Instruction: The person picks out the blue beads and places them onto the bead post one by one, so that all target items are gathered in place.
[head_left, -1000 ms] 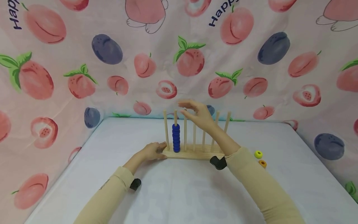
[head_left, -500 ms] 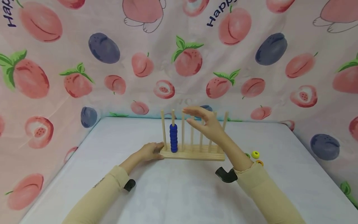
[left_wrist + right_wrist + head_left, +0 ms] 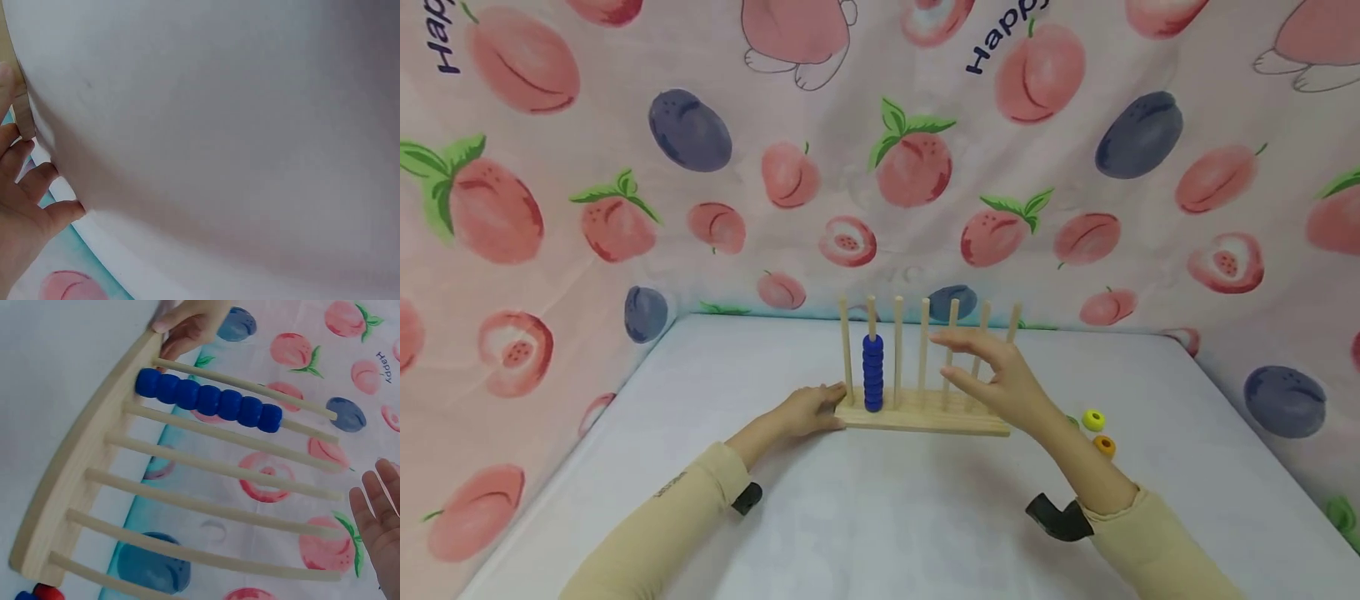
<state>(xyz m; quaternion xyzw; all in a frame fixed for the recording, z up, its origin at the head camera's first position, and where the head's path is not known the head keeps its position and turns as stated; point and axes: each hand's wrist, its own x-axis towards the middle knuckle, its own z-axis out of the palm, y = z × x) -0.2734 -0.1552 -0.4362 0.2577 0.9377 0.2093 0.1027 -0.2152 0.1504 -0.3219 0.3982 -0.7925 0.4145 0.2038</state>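
A wooden rack (image 3: 925, 414) with several upright pegs stands mid-table. A stack of blue beads (image 3: 872, 372) fills its second peg from the left, and the other pegs are bare. My left hand (image 3: 808, 408) rests with relaxed fingers against the rack's left end. My right hand (image 3: 992, 375) hovers open and empty in front of the right pegs, fingers spread. The right wrist view shows the rack (image 3: 81, 481), the blue beads (image 3: 209, 400), the left hand (image 3: 187, 325) at the base's end and the right hand's fingertips (image 3: 378, 512).
Loose beads lie right of the rack: a yellow bead (image 3: 1093, 420), an orange bead (image 3: 1103, 445) and a green bead (image 3: 1072, 422) partly hidden by my wrist. Fruit-print cloth walls (image 3: 880, 167) enclose the white table (image 3: 880, 517) on three sides.
My right hand has dropped from above the peg tops and drawn back to the right, still empty. The left hand has stayed at the rack's end.
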